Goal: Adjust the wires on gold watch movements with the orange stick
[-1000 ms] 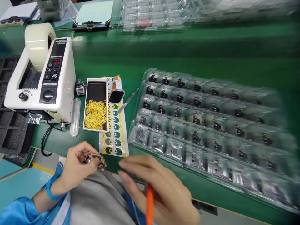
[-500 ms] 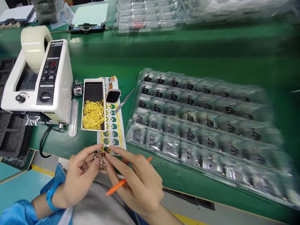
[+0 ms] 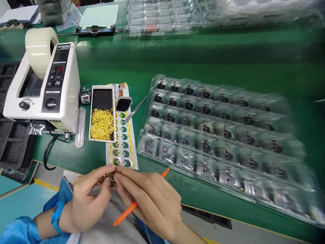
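Note:
My left hand pinches a small brownish metal part between thumb and forefinger, just in front of the bench edge. The fingers cover most of that part, so its exact kind is hidden. My right hand meets it from the other side, its fingertips pressed on the part's upper edge. Across the right hand, lodged among its fingers, runs an orange pointed stick. Just beyond the fingertips lies a white and yellow sticker sheet with die-cut holes. A box of thin yellow ring-shaped pieces rests partly on it.
A tape dispenser occupies the left, beside a tally counter and a clear plastic strip. Tweezers and a watch lie near the sheet. A clear tray of small black parts covers the right.
Both hands have dropped slightly towards me with the metal part. My right fingers have closed further over its upper edge, and the orange stick has moved along with that hand.

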Action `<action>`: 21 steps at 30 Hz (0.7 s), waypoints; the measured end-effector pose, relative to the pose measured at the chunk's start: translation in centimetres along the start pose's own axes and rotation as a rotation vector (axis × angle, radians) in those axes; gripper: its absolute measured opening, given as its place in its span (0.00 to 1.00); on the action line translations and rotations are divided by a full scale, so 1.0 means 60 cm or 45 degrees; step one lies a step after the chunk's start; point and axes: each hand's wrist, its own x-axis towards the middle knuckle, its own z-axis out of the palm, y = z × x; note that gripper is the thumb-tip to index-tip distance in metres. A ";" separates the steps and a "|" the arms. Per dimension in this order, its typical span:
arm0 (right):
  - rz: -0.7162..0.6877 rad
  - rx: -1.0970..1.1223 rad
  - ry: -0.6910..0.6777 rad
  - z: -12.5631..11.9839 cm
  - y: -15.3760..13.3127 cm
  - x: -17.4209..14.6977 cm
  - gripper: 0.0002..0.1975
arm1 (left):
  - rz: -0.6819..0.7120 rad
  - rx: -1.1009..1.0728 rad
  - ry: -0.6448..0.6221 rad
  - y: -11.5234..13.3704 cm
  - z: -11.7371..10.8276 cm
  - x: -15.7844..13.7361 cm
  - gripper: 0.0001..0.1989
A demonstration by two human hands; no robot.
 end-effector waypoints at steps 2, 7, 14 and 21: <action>-0.002 0.002 -0.010 0.000 0.000 0.000 0.03 | 0.027 0.017 -0.007 -0.002 0.001 -0.001 0.22; 0.016 0.001 0.037 0.003 -0.002 0.000 0.02 | 0.044 -0.011 0.025 -0.001 0.005 0.000 0.22; 0.079 -0.024 0.122 0.018 -0.007 -0.004 0.03 | -0.074 -0.126 0.067 -0.001 0.012 -0.002 0.19; 0.428 0.355 -0.009 0.001 -0.001 -0.004 0.05 | -0.675 -0.639 0.046 -0.009 0.005 0.023 0.15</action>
